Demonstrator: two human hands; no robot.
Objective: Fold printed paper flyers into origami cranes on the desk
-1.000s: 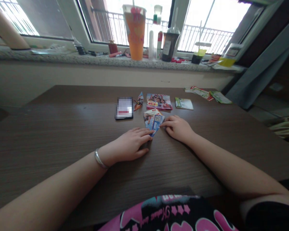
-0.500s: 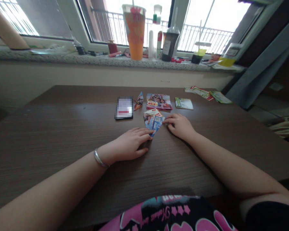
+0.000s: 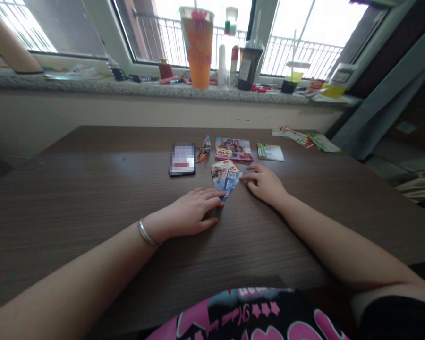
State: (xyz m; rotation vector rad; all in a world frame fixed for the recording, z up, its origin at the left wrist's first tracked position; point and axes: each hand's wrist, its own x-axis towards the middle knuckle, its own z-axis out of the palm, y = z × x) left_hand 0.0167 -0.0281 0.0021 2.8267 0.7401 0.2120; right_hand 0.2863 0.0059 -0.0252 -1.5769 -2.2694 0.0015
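Note:
A folded piece of printed paper [image 3: 225, 176], blue, white and red, lies on the table in front of me, narrowing to a point toward me. My left hand [image 3: 200, 210] rests flat, fingers stretched, with its fingertips on the paper's near tip. Beside the paper's right edge is my right hand [image 3: 264, 185], its index fingertip at the corner and the other fingers loosely apart. Beyond lie a stack of colourful leaflets [image 3: 233, 149] and a small folded paper piece [image 3: 204, 150]. A device with a blurred screen [image 3: 182, 159] lies to the left.
A pile of green and white paper [image 3: 271, 152] sits right of the leaflets. More paper strips [image 3: 297, 137] lie at the table's far right corner. On the windowsill [image 3: 156, 88] stand a tall orange drink cup [image 3: 200, 52], a dark cup [image 3: 250, 66] and several bottles.
My right hand's fingers have shifted slightly, the upper ones lifting a little at the paper's right corner. My left hand and the paper stay in place.

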